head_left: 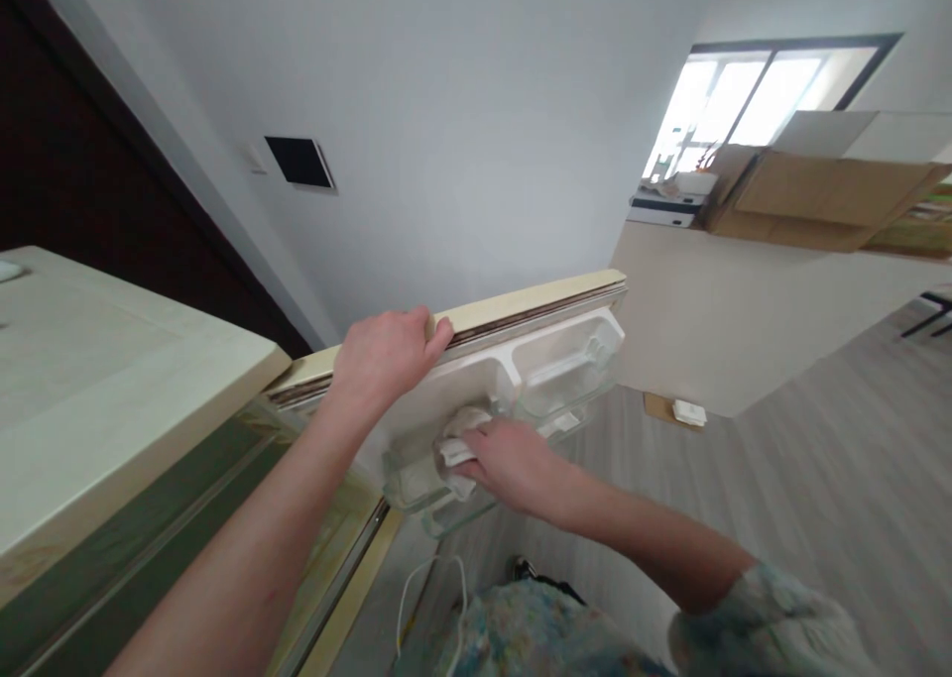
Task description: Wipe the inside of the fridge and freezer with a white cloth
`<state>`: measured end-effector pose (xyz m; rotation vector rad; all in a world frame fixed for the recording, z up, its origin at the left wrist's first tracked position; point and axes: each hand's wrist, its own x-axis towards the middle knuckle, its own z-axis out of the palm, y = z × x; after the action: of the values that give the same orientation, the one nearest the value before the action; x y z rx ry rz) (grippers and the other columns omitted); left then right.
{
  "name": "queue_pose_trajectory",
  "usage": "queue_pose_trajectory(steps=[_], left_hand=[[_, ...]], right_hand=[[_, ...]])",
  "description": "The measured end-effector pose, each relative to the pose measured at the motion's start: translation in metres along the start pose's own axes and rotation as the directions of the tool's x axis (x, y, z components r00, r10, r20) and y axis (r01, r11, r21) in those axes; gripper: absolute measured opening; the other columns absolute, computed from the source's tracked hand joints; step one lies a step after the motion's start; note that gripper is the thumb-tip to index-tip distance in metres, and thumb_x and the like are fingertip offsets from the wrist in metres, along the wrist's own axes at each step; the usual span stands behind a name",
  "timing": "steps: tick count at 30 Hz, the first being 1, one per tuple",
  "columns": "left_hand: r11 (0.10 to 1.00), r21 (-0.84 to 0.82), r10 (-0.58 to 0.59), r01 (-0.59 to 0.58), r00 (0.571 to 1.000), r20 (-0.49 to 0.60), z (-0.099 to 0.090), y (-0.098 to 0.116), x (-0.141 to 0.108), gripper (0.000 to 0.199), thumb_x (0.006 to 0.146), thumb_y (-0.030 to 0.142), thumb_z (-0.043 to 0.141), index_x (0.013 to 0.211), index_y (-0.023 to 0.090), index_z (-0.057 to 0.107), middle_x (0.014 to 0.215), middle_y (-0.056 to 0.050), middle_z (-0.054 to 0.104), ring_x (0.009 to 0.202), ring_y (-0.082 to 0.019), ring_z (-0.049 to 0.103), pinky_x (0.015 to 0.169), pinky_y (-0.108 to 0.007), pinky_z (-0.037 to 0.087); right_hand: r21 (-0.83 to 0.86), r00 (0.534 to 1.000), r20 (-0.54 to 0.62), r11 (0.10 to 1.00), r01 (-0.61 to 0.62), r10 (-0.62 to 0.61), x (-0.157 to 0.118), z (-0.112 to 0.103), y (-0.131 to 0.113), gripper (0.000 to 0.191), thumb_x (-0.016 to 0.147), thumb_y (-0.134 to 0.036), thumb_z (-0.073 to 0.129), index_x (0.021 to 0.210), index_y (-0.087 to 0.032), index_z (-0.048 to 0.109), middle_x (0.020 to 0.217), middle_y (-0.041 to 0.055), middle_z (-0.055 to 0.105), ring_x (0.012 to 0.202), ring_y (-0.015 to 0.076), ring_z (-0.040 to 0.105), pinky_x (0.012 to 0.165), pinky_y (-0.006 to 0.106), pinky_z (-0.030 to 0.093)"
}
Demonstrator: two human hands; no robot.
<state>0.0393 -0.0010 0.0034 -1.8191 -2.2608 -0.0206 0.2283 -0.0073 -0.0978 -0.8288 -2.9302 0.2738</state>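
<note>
1. Head view. An open door (535, 305) with molded white inner face runs slantwise across the middle of the frame, its pale yellow edge uppermost, brown-streaked along the seam.
2. Left hand (383, 355), just left of center: lies over that edge, thumb on top and pointing right. Fingers bent over the far side, tips hidden; they look clasped on the door.
3. Right hand (517, 464), center of frame, reaching in from the lower right. Fingers closed around a crumpled white cloth (457, 449), pinching a fold of it; exact fingertip contact partly hidden.
4. Cloth sits center frame, below the left hand, at the clear left bin (413, 484) on the door's inner face. Whether it presses the bin wall, cannot tell.
5. Right bin (557, 375), to the right of the cloth, right of center, set beside a white divider.
6. Left and lower left: pale-topped cabinet (111, 360), greenish side, adjoining the door.
7. Bottom center: white cable (406, 598), looped; patterned shirt (535, 632) beside it.
8. Upper middle: pale wall (476, 112) with black square panel (301, 162).
9. Upper right: bright window (744, 92), cardboard box (818, 196) below it.
10. Right: grey wood-look floor (803, 479); small white object (689, 412) on a brown piece near the wall's foot.
</note>
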Motion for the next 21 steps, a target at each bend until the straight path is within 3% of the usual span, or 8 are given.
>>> queue_pose_trajectory(steps=[2, 5, 7, 10, 11, 14, 17, 21], left_hand=[[1.0, -0.002, -0.005, 0.005, 1.0, -0.001, 0.0, 0.0, 0.0, 0.067, 0.098, 0.056, 0.017, 0.096, 0.016, 0.071, 0.085, -0.017, 0.073, 0.079, -0.034, 0.07, 0.063, -0.037, 0.045], [1.0, 0.005, -0.018, 0.018, 1.0, 0.006, -0.001, 0.0, 0.001, 0.066, 0.098, 0.055, 0.018, 0.096, 0.016, 0.071, 0.083, -0.016, 0.073, 0.078, -0.033, 0.07, 0.063, -0.037, 0.046], [1.0, 0.009, -0.021, 0.021, 1.0, 0.008, -0.001, 0.0, 0.001, 0.065, 0.098, 0.054, 0.018, 0.094, 0.017, 0.07, 0.083, -0.016, 0.073, 0.077, -0.033, 0.07, 0.063, -0.037, 0.045], [1.0, 0.0, -0.019, 0.019, 1.0, 0.015, 0.0, 0.0, 0.001, 0.065, 0.098, 0.055, 0.018, 0.094, 0.017, 0.07, 0.084, -0.016, 0.073, 0.077, -0.033, 0.069, 0.063, -0.036, 0.045], [1.0, -0.005, -0.017, 0.017, 1.0, 0.014, 0.0, 0.0, 0.001, 0.066, 0.098, 0.055, 0.018, 0.094, 0.017, 0.07, 0.084, -0.016, 0.073, 0.077, -0.033, 0.069, 0.063, -0.036, 0.045], [1.0, -0.009, -0.02, 0.02, 1.0, 0.01, 0.0, 0.0, 0.002, 0.066, 0.098, 0.055, 0.018, 0.095, 0.016, 0.071, 0.084, -0.016, 0.073, 0.077, -0.033, 0.069, 0.063, -0.036, 0.045], [1.0, 0.001, -0.026, 0.026, 1.0, 0.004, 0.0, 0.0, 0.002, 0.066, 0.098, 0.054, 0.019, 0.097, 0.015, 0.071, 0.085, -0.017, 0.073, 0.078, -0.033, 0.069, 0.065, -0.036, 0.046], [1.0, -0.001, -0.017, 0.017, 1.0, 0.006, 0.0, 0.0, 0.002, 0.065, 0.097, 0.054, 0.019, 0.096, 0.016, 0.071, 0.084, -0.016, 0.073, 0.078, -0.035, 0.069, 0.064, -0.038, 0.046]], right_hand=[[0.029, 0.994, 0.099, 0.999, 0.034, -0.037, -0.011, 0.002, 0.004, 0.037, 0.092, -0.049, 0.067, 0.102, -0.013, 0.07, 0.098, 0.0136, 0.073, 0.095, 0.0304, 0.069, 0.077, 0.036, 0.053], [0.083, 0.98, 0.177, 0.994, 0.074, -0.087, -0.017, -0.005, 0.015, 0.015, 0.094, -0.023, 0.061, 0.1, -0.012, 0.069, 0.097, 0.0151, 0.073, 0.093, 0.0287, 0.071, 0.075, 0.033, 0.052], [0.154, 0.985, 0.174, 0.988, -0.021, -0.007, -0.018, -0.012, 0.021, 0.019, 0.091, -0.007, 0.051, 0.098, -0.011, 0.068, 0.093, 0.0148, 0.073, 0.086, 0.0254, 0.072, 0.073, 0.03, 0.051], [0.335, 0.96, -0.049, 0.91, -0.244, 0.276, -0.021, -0.01, 0.021, 0.028, 0.092, -0.008, 0.043, 0.11, -0.01, 0.064, 0.097, 0.0157, 0.073, 0.09, 0.0253, 0.071, 0.079, 0.032, 0.053], [0.418, 0.922, -0.158, 0.87, -0.262, 0.354, -0.022, -0.003, 0.019, 0.031, 0.093, -0.01, 0.041, 0.116, -0.011, 0.062, 0.102, 0.0158, 0.073, 0.094, 0.0252, 0.071, 0.083, 0.034, 0.054], [0.611, 0.798, -0.389, 0.777, -0.15, 0.46, -0.018, 0.03, 0.008, 0.046, 0.091, -0.012, 0.042, 0.134, -0.012, 0.055, 0.122, 0.0156, 0.069, 0.112, 0.0248, 0.067, 0.099, 0.038, 0.052], [0.732, 0.732, -0.405, 0.674, -0.1, 0.548, 0.004, 0.058, -0.006, 0.055, 0.085, -0.011, 0.047, 0.14, -0.01, 0.054, 0.135, 0.0162, 0.063, 0.124, 0.0261, 0.062, 0.109, 0.042, 0.048], [0.806, 0.693, -0.421, 0.592, -0.011, 0.585, 0.038, 0.06, -0.03, 0.058, 0.079, -0.006, 0.048, 0.136, -0.01, 0.059, 0.134, 0.0135, 0.065, 0.123, 0.0234, 0.063, 0.112, 0.038, 0.046]])
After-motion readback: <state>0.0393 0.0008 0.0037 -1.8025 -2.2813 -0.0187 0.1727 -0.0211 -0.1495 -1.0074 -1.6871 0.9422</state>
